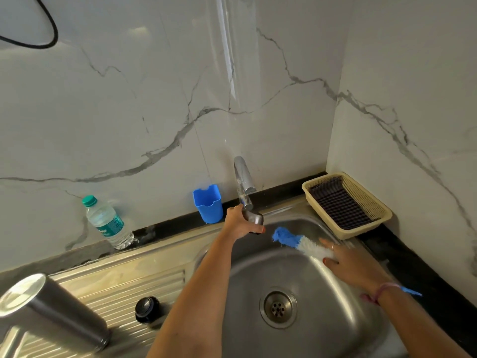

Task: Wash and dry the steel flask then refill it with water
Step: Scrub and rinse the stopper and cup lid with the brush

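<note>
At the back rim of the sink (333, 303), the left hand (238, 223) has its fingers and thumb curled round the dark spout end of the tap (244, 182). The chrome tap body rises from the rim just behind this hand. The left forearm reaches in from the lower edge of the view, across the sink's left side.

Over the right side of the basin, the right hand (353, 267) holds a bottle brush (302, 242). The fingers lie fairly straight along the white bristles, and the brush passes under the palm; how firmly it is gripped cannot be told. The blue bristle tip points toward the tap, and the blue handle end shows beyond the wrist.

The steel flask (49, 311) stands inverted and uncapped on the ribbed draining board (124, 288), at the lower left, well apart from both hands. Its black cap (147, 308) lies on the same board, between the flask and the basin.

Along the marble wall stand a plastic water bottle (108, 223) with a green cap and a blue plastic cup (208, 204), the cup just left of the tap. On the black counter in the right corner sits a beige basket (374, 205) holding a dark checked cloth (338, 202).
</note>
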The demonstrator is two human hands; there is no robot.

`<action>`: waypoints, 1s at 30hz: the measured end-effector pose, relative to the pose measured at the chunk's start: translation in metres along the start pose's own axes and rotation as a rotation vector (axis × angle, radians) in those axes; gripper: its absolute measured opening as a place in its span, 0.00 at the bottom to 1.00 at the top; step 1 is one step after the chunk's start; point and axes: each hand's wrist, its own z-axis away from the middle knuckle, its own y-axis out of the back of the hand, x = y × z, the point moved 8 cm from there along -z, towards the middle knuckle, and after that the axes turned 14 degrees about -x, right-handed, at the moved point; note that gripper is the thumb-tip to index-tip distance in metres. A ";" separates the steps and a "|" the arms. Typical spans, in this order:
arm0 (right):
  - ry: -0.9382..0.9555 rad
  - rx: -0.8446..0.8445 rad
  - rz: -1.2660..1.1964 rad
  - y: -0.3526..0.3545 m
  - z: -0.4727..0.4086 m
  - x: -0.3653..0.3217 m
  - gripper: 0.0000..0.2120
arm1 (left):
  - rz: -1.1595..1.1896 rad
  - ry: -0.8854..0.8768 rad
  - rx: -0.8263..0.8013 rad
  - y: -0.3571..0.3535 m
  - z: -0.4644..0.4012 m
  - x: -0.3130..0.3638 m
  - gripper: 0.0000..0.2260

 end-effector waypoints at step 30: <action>0.148 0.019 -0.149 -0.018 0.028 -0.034 0.14 | 0.426 0.155 0.407 -0.072 0.130 -0.098 0.36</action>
